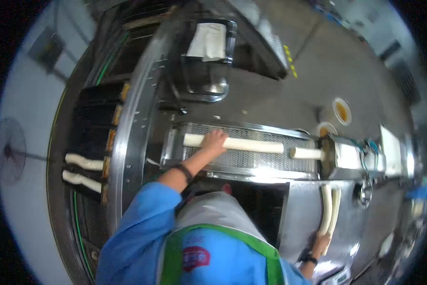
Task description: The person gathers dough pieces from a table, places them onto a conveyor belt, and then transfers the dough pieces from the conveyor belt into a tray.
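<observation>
Left hand [214, 141] around dough log [251, 145], right hand [320, 244] at dough strips [330, 209], grip unclear.

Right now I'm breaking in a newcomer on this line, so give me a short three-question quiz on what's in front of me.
1. True or false: the left hand lies over a roll on the mesh belt.
2. How many rolls lie at the fingertips of the right hand? A) one B) two C) four
3. Fill in: the two cups beyond the belt hold something coloured ____.

Key: 1 true; 2 B; 3 orange.
</observation>
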A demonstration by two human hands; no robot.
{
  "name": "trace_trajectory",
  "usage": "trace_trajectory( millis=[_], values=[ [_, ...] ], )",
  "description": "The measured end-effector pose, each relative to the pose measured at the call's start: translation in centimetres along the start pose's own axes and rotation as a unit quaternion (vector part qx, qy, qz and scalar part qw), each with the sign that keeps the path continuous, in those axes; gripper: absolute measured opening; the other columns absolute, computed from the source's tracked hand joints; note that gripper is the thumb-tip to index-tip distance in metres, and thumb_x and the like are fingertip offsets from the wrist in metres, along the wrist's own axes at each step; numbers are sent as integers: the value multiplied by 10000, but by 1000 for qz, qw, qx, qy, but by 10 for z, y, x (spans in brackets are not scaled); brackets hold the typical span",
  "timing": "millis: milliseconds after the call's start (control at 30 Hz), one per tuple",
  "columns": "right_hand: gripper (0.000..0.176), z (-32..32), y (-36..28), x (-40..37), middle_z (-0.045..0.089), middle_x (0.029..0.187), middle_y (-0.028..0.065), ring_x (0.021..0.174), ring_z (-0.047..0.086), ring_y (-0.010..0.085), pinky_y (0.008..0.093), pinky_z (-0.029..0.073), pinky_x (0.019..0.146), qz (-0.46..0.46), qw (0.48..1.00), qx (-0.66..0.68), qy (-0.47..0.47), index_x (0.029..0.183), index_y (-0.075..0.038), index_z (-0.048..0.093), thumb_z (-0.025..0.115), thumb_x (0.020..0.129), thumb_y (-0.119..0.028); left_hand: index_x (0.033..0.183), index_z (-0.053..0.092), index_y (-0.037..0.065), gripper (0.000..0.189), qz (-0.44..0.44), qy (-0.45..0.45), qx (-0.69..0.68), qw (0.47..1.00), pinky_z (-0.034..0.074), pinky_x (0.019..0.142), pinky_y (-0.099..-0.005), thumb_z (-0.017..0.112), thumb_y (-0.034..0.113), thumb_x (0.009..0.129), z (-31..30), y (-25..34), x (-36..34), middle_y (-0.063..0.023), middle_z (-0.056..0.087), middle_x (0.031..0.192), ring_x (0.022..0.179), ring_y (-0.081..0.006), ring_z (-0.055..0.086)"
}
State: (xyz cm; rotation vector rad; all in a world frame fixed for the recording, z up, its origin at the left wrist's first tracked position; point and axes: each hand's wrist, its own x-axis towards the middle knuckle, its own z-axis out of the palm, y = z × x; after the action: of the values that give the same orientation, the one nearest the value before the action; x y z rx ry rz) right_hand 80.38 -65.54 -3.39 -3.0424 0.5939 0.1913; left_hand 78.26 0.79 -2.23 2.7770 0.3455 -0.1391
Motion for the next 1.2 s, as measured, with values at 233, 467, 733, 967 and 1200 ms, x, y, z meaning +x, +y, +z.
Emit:
trace_trajectory(
  millis=[233, 467, 733, 967, 1200],
  values=[
    [640, -28, -54, -1, 492, 1058, 221, 878, 503, 348, 395, 402, 776, -93, 983, 146, -53, 1159, 27, 406, 620, 663, -315, 890, 521, 42, 359, -33, 18, -255, 966, 422, 742, -396, 625, 254, 620, -48, -25, -32, -127, 531, 880, 866, -252, 519],
    [585, -117, -237, -78, 520, 1003, 168, 808, 530, 267, 350, 421, 718, -180, 883, 397, -174, 1163, 16, 409, 572, 717, -327, 1097, 422, 12, 457, -126, 216, -792, 557, 542, 536, -329, 602, 177, 711, -149, -34, -121, -145, 550, 920, 608, -230, 608],
    [666, -178, -479, -280, 469, 1015, 147, 919, 494, 232, 322, 418, 798, -451, 703, 451, -314, 1247, -3, 317, 563, 665, -212, 1201, 374, 28, 533, -51, 518, -734, 436, 480, 499, -240, 449, 309, 754, -252, -133, -289, -102, 546, 1077, 524, -120, 539],
    [526, -205, -614, -481, 206, 1357, 108, 1155, 358, 227, 337, 318, 937, -694, 308, 366, -538, 1187, -28, 403, 619, 750, -226, 1005, 477, 35, 329, -220, 579, -710, 334, 452, 673, -321, 547, 265, 781, -137, -270, -414, -85, 546, 876, 742, -205, 548],
    [442, -155, -633, -465, 235, 1338, 70, 1124, 392, 193, 311, 370, 886, -746, 341, 363, -442, 1190, -55, 419, 554, 778, -141, 1307, 201, 147, 667, -501, 584, -488, 413, 274, 941, -350, 540, 105, 735, -95, -266, -423, -153, 261, 1265, 1163, -308, 272]
  ],
)
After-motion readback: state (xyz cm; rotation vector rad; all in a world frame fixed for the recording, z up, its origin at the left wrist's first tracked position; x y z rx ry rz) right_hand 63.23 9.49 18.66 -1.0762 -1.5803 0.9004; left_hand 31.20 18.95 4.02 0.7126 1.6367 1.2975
